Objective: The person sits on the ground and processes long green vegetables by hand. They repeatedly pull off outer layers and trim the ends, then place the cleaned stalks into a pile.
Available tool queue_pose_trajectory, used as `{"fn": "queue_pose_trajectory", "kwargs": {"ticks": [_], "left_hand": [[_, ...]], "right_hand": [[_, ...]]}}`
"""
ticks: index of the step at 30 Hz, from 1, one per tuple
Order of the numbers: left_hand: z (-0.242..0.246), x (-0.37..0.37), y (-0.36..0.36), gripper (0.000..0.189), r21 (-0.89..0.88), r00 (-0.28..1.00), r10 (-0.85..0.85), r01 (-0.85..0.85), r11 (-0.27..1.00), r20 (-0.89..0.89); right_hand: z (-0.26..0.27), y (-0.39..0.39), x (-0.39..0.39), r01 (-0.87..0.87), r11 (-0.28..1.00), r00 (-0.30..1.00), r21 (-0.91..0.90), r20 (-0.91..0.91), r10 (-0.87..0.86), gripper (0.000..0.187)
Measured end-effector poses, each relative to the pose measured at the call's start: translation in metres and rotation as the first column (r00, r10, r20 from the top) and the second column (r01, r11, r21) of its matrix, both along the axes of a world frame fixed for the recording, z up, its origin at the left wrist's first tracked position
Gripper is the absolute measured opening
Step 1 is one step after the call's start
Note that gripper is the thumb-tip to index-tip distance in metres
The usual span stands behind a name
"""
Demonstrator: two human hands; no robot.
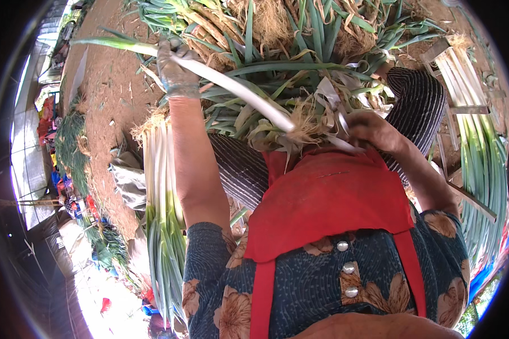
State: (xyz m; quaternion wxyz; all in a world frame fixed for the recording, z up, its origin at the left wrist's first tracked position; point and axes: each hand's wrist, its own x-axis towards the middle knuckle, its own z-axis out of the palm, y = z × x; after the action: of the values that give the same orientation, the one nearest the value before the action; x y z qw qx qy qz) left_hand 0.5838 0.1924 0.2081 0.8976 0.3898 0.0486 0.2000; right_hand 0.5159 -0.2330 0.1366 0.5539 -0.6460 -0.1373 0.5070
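My left hand (177,70), in a soiled work glove, is closed around a long leek or large green onion (241,91). Its white shank slants down to the right, ending in a blurred tuft of roots above my lap; the green leaves stick out to the left of the glove. Bare and partly blurred, my right hand (375,130) is beside the root end, with curled fingers close to pale, loose leaf strips (343,123). Whether those fingers grip a strip is unclear. Discarded leaves and peelings (258,127) lie between my knees.
Unpeeled leeks with dry roots (271,25) are heaped on the dirt floor ahead. Clean leeks are stacked at my left (163,203) and, on a slatted rack (471,110), at my right. A grey sheet (129,180) lies left. A red apron (331,203) covers my lap.
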Motion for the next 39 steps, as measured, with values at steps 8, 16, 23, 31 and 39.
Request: {"fn": "queue_pose_trajectory", "kwargs": {"ticks": [8, 16, 23, 31, 39], "left_hand": [[-0.029, -0.001, -0.02, 0.017, -0.058, 0.942, -0.213, 0.235, 0.97, 0.261], [-0.08, -0.051, -0.097, 0.059, 0.609, 0.584, -0.547, 0.777, 0.162, -0.6], [-0.1, -0.105, -0.13, 0.03, 0.208, 0.522, 0.063, 0.444, -0.871, -0.85], [-0.024, -0.082, -0.073, 0.054, 0.764, 0.966, 0.227, 0.24, -0.599, -0.125], [0.003, -0.028, -0.082, 0.041, 0.596, 0.973, -0.045, -0.176, -0.784, 0.228]], "right_hand": [[0.02, 0.032, 0.017, 0.246, 0.968, 0.542, 0.042, 0.822, -0.173, 0.052], [0.017, 0.124, 0.029, 0.203, 0.979, 0.791, 0.007, 0.588, -0.168, 0.048], [-0.009, 0.092, 0.04, 0.336, 0.94, 0.69, 0.061, 0.664, -0.29, 0.039], [-0.001, 0.075, 0.028, 0.302, 0.953, 0.757, 0.016, 0.604, -0.25, 0.045], [0.029, 0.06, 0.004, 0.216, 0.966, 0.916, 0.145, 0.313, -0.252, 0.043]]}}
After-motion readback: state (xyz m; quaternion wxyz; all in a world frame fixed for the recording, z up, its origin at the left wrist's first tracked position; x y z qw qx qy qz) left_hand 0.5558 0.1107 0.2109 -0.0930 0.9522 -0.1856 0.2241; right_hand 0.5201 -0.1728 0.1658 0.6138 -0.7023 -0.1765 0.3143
